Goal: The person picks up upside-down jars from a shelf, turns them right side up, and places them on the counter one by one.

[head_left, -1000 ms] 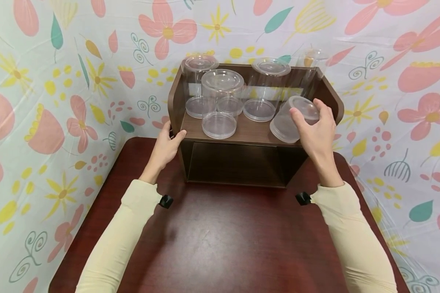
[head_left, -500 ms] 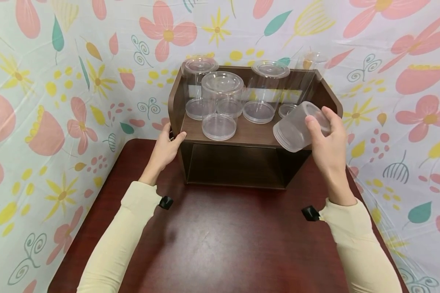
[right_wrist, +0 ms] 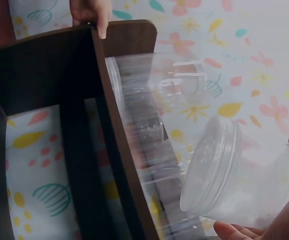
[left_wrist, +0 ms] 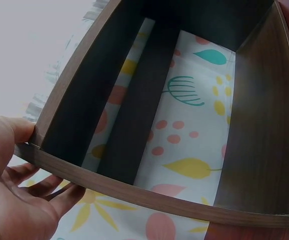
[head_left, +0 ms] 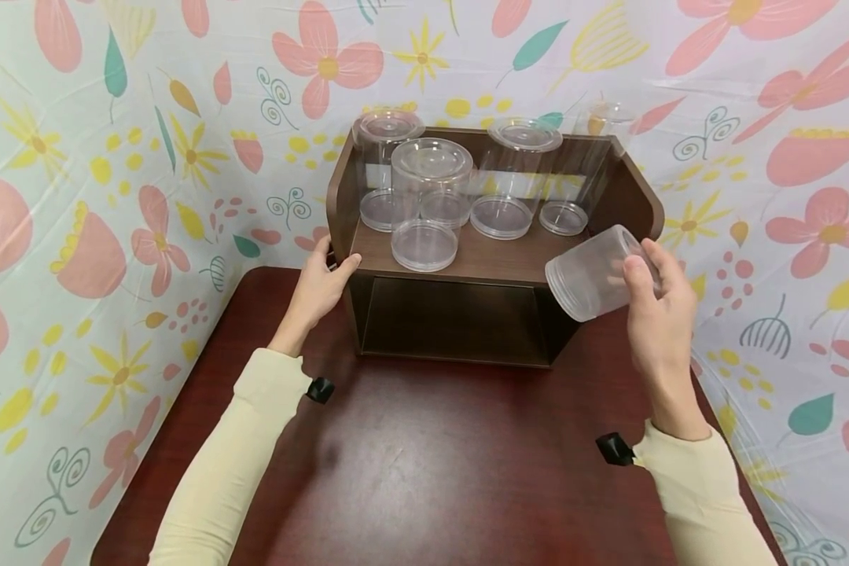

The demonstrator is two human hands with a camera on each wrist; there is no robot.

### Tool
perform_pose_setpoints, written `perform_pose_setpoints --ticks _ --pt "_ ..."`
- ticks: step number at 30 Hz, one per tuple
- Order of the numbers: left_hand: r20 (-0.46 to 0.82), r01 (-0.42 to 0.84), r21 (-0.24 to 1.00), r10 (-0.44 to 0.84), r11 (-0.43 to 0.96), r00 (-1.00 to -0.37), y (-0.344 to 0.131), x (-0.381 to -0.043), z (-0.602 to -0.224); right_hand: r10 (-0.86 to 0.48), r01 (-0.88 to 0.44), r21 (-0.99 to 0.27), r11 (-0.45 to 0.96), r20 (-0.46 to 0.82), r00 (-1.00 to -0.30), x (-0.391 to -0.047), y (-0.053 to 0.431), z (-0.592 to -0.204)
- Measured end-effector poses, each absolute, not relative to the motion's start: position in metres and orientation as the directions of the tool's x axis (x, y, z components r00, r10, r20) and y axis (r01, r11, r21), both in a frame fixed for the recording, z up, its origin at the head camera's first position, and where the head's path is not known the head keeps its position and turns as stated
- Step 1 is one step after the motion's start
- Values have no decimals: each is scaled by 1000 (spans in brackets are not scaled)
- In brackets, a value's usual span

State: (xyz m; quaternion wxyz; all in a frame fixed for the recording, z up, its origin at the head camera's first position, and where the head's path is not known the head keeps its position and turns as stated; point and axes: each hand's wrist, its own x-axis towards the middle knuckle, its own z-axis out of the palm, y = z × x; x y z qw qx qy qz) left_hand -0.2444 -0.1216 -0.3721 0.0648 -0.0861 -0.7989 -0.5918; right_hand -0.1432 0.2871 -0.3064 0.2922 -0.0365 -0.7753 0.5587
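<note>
My right hand (head_left: 663,314) grips a frosted plastic jar (head_left: 590,273) by its base end. The jar is tilted, its lidded end pointing left, off the right front of the brown shelf unit (head_left: 467,263). In the right wrist view the same jar (right_wrist: 252,175) shows its ridged lid end toward the shelf. My left hand (head_left: 320,284) holds the unit's left side, the thumb over the top board's front edge and the fingers around the outside. The left wrist view shows that hand (left_wrist: 24,185) at the board's corner, with the open lower compartment beside it.
Several clear jars stand on the top board, among them a front jar (head_left: 428,208), a back-left jar (head_left: 387,169), a middle jar (head_left: 512,181) and a slim back-right jar (head_left: 573,196). The unit stands on a dark red table (head_left: 410,456). Flower-patterned cloth (head_left: 785,196) hangs around it.
My right hand has lifted the frosted jar off the shelf's front right, moving it right and toward me while tilting it further. The left hand keeps its hold on the unit.
</note>
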Motion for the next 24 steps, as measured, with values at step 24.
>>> perform_pose_setpoints --ticks 24 --pt "233 239 932 52 271 -971 -123 -244 -374 407 -394 -917 -52 341 -847 -118 280 -364"
